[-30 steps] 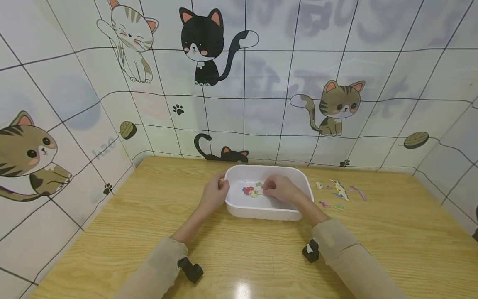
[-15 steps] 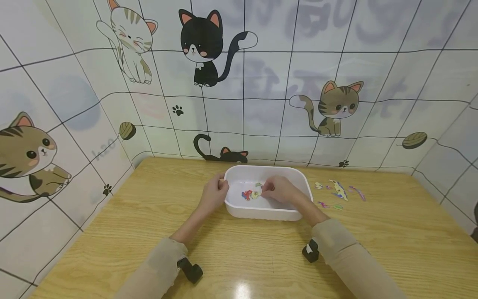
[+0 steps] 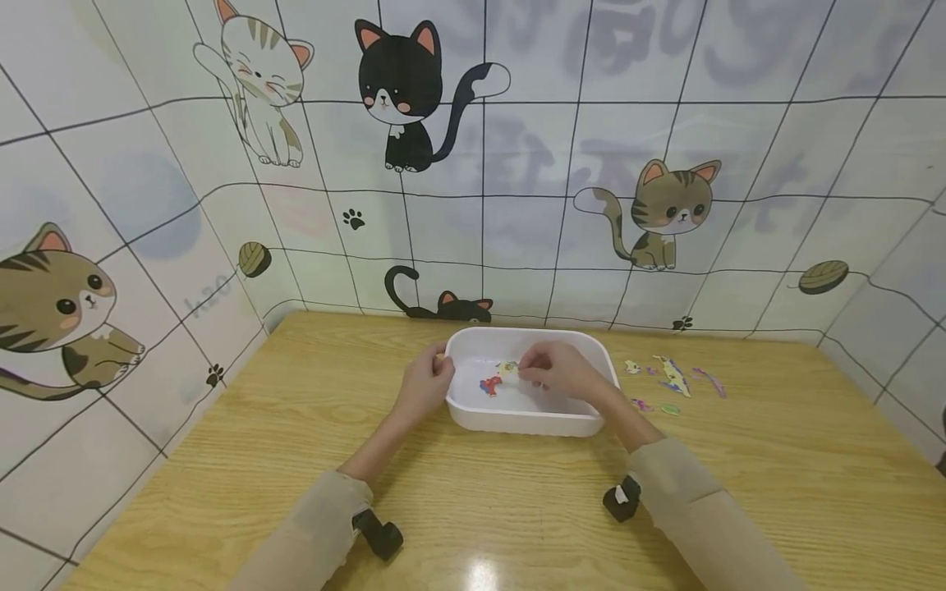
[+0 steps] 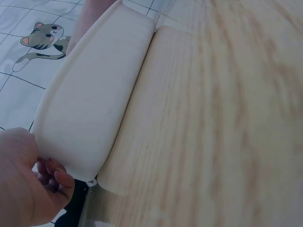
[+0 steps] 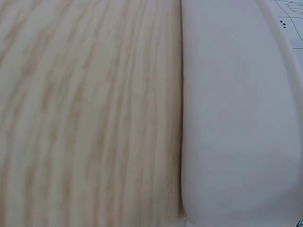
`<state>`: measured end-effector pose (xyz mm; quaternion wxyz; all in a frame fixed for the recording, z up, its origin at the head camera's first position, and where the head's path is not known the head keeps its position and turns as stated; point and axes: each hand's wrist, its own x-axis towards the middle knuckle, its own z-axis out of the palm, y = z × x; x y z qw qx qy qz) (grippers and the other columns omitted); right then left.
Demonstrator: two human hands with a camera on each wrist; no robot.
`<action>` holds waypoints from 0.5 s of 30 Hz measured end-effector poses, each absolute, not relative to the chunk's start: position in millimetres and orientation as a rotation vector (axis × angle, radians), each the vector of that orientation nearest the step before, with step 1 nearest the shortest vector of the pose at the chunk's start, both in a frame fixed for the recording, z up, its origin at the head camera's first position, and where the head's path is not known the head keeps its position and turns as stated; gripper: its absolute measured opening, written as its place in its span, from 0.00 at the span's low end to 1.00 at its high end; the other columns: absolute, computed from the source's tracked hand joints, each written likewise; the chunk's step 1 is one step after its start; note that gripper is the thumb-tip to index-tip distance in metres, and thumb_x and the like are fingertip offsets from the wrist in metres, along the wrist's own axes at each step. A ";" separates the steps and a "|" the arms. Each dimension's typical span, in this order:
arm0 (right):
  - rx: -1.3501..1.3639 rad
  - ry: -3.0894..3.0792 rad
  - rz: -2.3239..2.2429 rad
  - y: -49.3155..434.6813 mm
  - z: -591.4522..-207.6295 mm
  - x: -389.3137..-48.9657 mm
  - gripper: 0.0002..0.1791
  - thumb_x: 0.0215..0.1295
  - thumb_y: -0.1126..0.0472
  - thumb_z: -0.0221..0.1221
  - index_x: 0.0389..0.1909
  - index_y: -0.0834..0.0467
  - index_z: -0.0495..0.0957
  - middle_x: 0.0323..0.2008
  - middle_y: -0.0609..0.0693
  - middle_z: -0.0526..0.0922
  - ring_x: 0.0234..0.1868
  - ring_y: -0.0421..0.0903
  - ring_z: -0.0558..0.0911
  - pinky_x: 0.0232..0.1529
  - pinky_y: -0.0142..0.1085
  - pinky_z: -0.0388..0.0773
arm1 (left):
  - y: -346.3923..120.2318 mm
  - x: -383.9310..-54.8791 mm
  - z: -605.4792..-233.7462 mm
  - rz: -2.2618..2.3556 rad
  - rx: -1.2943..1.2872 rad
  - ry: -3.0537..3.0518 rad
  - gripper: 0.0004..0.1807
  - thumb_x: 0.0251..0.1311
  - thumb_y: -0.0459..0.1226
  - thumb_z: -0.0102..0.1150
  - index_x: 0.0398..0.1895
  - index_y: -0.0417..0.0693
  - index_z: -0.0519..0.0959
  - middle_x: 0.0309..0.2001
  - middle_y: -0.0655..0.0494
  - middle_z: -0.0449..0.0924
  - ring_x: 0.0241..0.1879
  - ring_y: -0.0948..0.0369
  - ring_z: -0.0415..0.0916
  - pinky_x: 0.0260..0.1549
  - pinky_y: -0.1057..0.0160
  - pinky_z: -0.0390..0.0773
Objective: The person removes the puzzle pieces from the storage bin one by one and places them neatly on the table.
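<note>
A white plastic tray point(image 3: 526, 420) with rounded corners sits on the wooden table. My left hand point(image 3: 427, 382) grips its left end, and in the left wrist view that hand's point(image 4: 28, 177) curled fingers lie against the outer wall. Inside the tray, my right hand point(image 3: 559, 371) pinches the edge of a small flat yellow cutout point(image 3: 507, 368) between thumb and fingers. A red and blue flat cutout point(image 3: 490, 385) lies on the tray floor just left of it. The right wrist view shows the tray's outer wall point(image 5: 236, 113) but not the hand.
Right of the tray lie several thin coloured cutouts, among them a long yellow and blue one point(image 3: 673, 377), a purple strip point(image 3: 711, 382) and a green oval point(image 3: 670, 409). A cat-patterned wall point(image 3: 532, 246) rises behind the table point(image 3: 502, 501).
My right hand has lifted slightly and shifted the yellow cutout toward the tray's back, where a green piece showed before. The left hand stays on the tray.
</note>
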<state>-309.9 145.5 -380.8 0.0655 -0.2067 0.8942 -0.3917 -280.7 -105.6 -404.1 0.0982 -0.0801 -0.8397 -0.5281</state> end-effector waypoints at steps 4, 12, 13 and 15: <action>-0.671 2.688 -1.229 151.7 -378.8 -307.8 0.04 0.68 0.66 0.63 0.39 0.63 0.82 0.34 0.54 0.84 0.31 0.44 0.81 0.32 0.35 0.79 | -104.5 -280.0 -403.3 -1.573 -0.226 -2.485 0.20 0.69 0.31 0.49 0.61 0.30 0.75 0.26 0.51 0.74 0.24 0.61 0.69 0.24 0.66 0.71; -0.687 2.650 -1.340 170.0 -371.0 -299.4 0.07 0.68 0.65 0.63 0.42 0.65 0.82 0.38 0.63 0.84 0.33 0.54 0.82 0.36 0.43 0.82 | -104.6 -279.9 -403.5 -1.589 -0.219 -2.481 0.19 0.70 0.31 0.50 0.60 0.30 0.75 0.30 0.44 0.80 0.27 0.60 0.73 0.26 0.66 0.73; -0.678 2.642 -1.359 172.7 -369.7 -298.0 0.08 0.69 0.64 0.62 0.43 0.65 0.82 0.39 0.63 0.84 0.34 0.56 0.82 0.36 0.43 0.82 | -104.6 -280.3 -404.0 -1.587 -0.223 -2.482 0.19 0.70 0.31 0.49 0.60 0.30 0.75 0.30 0.45 0.79 0.27 0.61 0.72 0.26 0.66 0.73; -0.672 2.623 -1.396 178.6 -367.5 -295.2 0.09 0.69 0.64 0.62 0.44 0.66 0.81 0.40 0.63 0.84 0.36 0.58 0.82 0.37 0.42 0.82 | -104.5 -279.7 -403.6 -1.583 -0.224 -2.483 0.19 0.70 0.32 0.49 0.60 0.30 0.75 0.28 0.47 0.78 0.26 0.61 0.71 0.25 0.66 0.72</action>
